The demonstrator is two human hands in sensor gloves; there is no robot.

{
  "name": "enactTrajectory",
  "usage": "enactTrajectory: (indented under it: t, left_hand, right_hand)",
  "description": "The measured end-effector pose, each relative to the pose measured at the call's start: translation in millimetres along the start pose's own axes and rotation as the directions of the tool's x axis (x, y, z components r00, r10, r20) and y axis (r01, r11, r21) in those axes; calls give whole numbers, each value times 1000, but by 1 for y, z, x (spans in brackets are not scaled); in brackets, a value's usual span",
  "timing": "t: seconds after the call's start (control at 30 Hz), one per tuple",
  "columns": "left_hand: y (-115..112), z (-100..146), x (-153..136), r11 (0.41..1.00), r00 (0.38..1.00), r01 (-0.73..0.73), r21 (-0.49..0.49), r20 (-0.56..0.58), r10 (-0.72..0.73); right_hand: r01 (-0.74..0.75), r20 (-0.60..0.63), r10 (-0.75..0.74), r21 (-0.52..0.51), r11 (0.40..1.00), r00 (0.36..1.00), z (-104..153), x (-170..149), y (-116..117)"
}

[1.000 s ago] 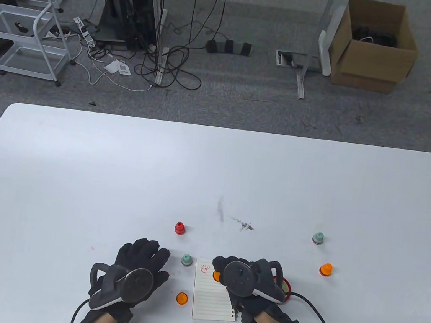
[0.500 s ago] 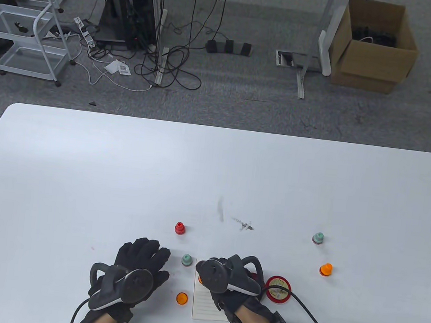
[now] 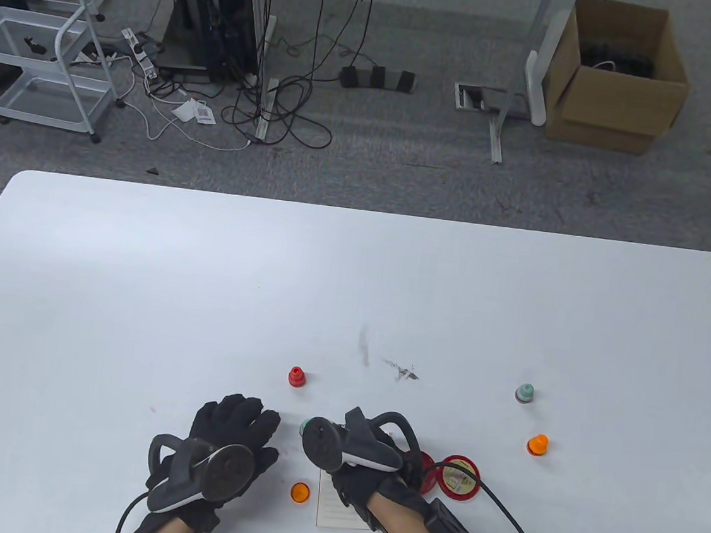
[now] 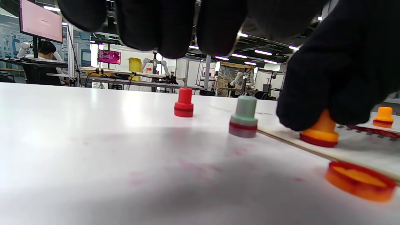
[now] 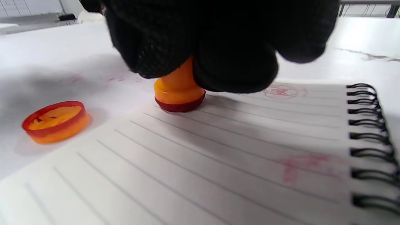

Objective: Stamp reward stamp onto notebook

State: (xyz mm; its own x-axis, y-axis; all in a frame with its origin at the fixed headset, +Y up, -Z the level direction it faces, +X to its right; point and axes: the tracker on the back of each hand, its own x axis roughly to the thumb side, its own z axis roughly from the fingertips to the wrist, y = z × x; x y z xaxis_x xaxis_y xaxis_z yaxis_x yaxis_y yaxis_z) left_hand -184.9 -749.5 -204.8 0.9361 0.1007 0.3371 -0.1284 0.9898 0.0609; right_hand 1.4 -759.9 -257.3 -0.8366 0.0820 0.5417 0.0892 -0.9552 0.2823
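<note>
Pressing the small orange plastic reward stamp (image 5: 178,90) onto the lined spiral-bound notebook (image 5: 237,150), the right hand (image 3: 366,471) grips the stamp's neck between curled gloved fingers (image 5: 234,62); the dark red stamp face sits flat on the page near its left edge, close to the top lines. Judgement: this is the imprint stroke itself, so the task stands at its decisive step, with only the lift-off left to reveal the mark. Two faint red prints already show on the page, one near the top by the wire binding (image 5: 284,91) and one lower down (image 5: 307,167). Compared with the table view a second ago, the right hand has travelled leftward across the notebook, from the page's upper right part to its left margin, and the wrist has rolled so the tracker disc now faces left; the round red ink pad tin (image 3: 459,476), formerly half hidden under the hand, is now exposed just right of the notebook. The left hand (image 3: 215,455) has not shifted: it lies flat on the white surface (image 3: 136,294) with fingers relaxed, holding nothing. The orange stamp cap (image 3: 300,493) rests between that hand and the notebook, unmoved. The red, green and spare orange stamps stand where they were.
</note>
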Motion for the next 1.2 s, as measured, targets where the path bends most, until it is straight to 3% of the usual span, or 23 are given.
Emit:
enactTrajectory:
  t: [0.23,0.73,1.2]
  left_hand:
    - [2,2,-3,1000,1000,-2,9,-11,2]
    - [2,2,0,1000,1000,15,-3,-3,-15]
    - [2,1,1,1000,1000,11,-7,0,-11]
  right_hand:
    - [44,-25,-41,142,989,999,-16,-4,-5]
    - [36,-82,-17,236,971,996,-25,-1,-9]
    - [-1,-94,24,244,970,995,-25,4,-9]
